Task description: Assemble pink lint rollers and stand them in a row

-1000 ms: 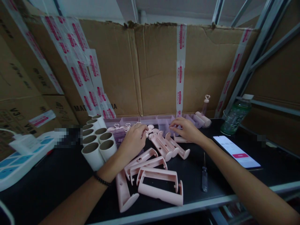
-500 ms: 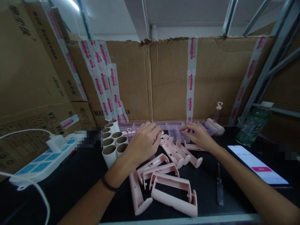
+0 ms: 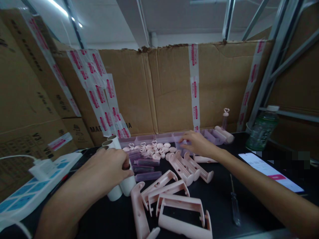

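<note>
My left hand (image 3: 109,167) is over the group of white cardboard tubes (image 3: 128,186) at the left, with its fingers curled round one of them and its thumb on the right side. The fingertips are hidden behind the hand. My right hand (image 3: 195,143) reaches over the compartments of the translucent purple tray (image 3: 164,136), fingers apart and nothing visible in them. Between the hands lie small pale pink heart-topped caps and round discs (image 3: 149,151), with several purple translucent tubes (image 3: 146,169) in front. Pink plastic holders (image 3: 184,212) lie nearer me and below my right hand.
A screwdriver (image 3: 234,205) and a lit phone (image 3: 270,172) lie at the right, with a green bottle (image 3: 263,129) behind. A power strip (image 3: 37,182) with a white plug and cord is at the left. A cardboard wall (image 3: 171,93) closes the back.
My left hand has moved left and nearer, from the small pink parts to the white tubes, uncovering the caps and purple tubes. My right hand has shifted slightly left; the view has turned somewhat.
</note>
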Action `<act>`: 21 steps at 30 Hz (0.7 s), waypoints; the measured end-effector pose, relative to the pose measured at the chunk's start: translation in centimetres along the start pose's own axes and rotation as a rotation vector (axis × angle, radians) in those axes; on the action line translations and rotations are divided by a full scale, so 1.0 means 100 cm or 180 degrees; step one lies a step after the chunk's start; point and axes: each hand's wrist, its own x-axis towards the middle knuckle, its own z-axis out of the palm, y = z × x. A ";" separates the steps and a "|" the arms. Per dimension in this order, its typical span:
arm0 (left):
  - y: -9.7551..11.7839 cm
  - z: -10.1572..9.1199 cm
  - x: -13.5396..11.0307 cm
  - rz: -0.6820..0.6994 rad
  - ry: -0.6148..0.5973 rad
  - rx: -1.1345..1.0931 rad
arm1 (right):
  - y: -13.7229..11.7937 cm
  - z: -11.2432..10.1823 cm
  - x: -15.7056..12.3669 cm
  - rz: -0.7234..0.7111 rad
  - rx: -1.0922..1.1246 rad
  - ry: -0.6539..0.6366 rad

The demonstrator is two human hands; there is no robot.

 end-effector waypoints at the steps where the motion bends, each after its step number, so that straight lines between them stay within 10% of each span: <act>1: 0.000 0.002 0.001 -0.0011 -0.0055 -0.0037 | -0.001 0.001 0.009 -0.0053 -0.0106 -0.0118; 12: 0.003 0.009 0.002 0.0264 -0.0062 -0.0014 | 0.001 0.039 0.081 -0.0374 -0.0131 -0.1306; 21: 0.019 -0.014 -0.015 0.0289 0.0571 -0.0225 | -0.002 0.061 0.091 -0.0393 -0.0220 -0.1426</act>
